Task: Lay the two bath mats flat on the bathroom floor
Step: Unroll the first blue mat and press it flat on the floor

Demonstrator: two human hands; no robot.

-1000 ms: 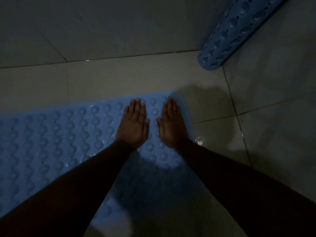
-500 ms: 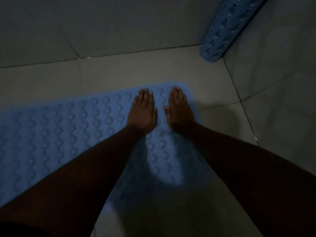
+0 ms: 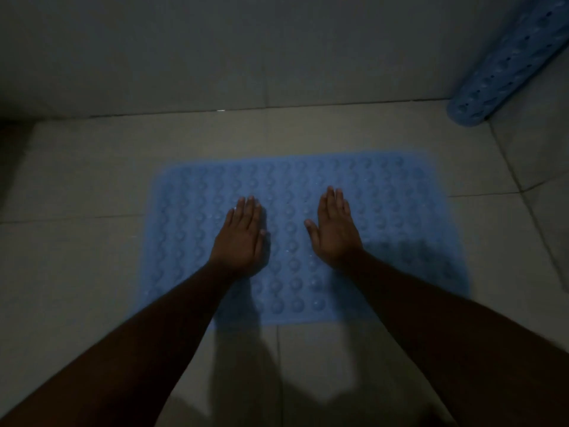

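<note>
A blue bubbled bath mat (image 3: 400,217) lies spread flat on the tiled floor in the middle of the head view. My left hand (image 3: 241,237) rests palm down on its centre-left, fingers together and straight. My right hand (image 3: 334,231) presses flat on the mat's centre-right, thumb out. Neither hand grips anything. A second blue mat (image 3: 505,72) is rolled into a tube and leans in the far right corner, its lower end on the floor.
The room is dim. A tiled wall (image 3: 215,50) rises just beyond the mat, meeting the floor (image 3: 77,248) along a grout line. Another wall closes the right side behind the rolled mat. My arms' shadows fall on the near tiles.
My view has swung left, so the whole mat now shows. Both hands slid from the mat's right end to its middle and moved apart. The rolled mat stays in its corner.
</note>
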